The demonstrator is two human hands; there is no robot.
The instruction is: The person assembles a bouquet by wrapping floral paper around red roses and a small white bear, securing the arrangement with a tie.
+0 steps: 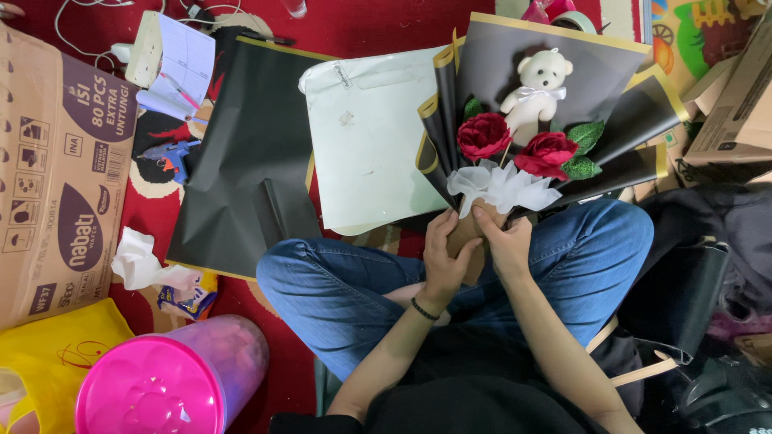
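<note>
Brown paper at the base of the bouquet [515, 153] sits clasped between both hands: left hand [445, 255] curls its fingers around the stem wrap, right hand [505, 241] presses it from the other side. Above them spreads white tissue [500, 186], two red roses [485, 134], a white teddy bear [537, 88] and black wrapping sheets [251, 153], over crossed blue-jeaned legs [338, 289]. A blue glue gun [170, 157] lies well apart, left on the red carpet [354, 24].

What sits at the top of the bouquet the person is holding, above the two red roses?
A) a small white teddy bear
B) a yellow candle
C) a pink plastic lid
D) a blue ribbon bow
A: a small white teddy bear rests against the black wrapping paper, just above the two red roses, while both hands grip the bouquet's base.
</note>
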